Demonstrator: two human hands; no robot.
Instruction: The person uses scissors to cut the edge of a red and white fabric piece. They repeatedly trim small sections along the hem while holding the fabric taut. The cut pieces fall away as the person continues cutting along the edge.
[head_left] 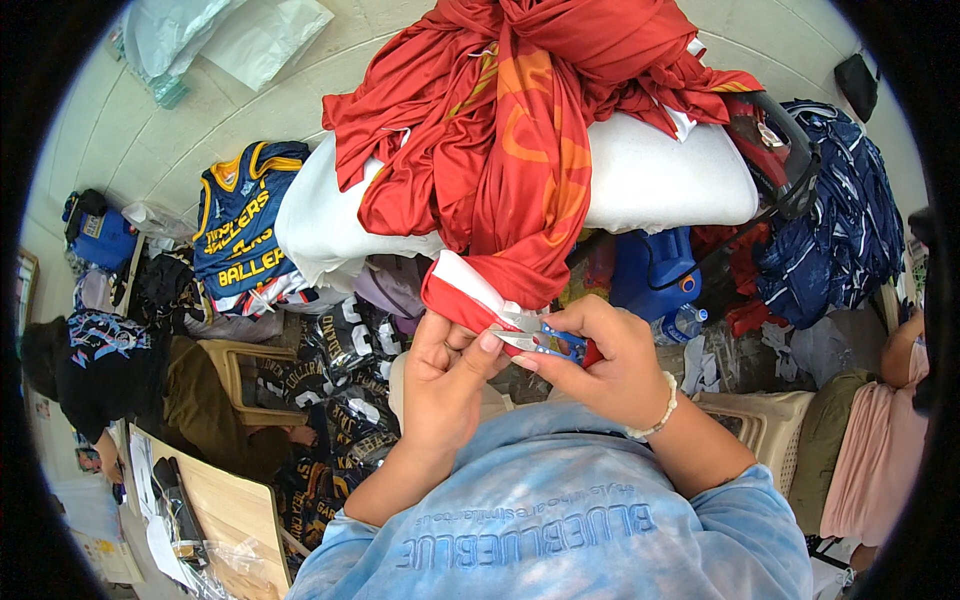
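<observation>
A heap of red jersey fabric (470, 150) with orange and yellow print lies over a white padded board and hangs down toward me. My left hand (450, 375) pinches the lower edge of this fabric, where a white underside strip shows. In my right hand (615, 355) is a small pair of blue-handled thread snips (555, 340), fingers wrapped around the handles. The snips' metal blades are parted and point left, right at the fabric edge beside my left fingertips. Whether a thread lies between the blades is too small to tell.
The white padded board (670, 175) stands ahead, an iron (770, 150) at its right end. Navy jerseys hang at left (245, 220) and right (835, 210). Below are a blue jug (650, 270) and black printed garments (340, 420). People sit on both sides, near a wooden table (225, 510).
</observation>
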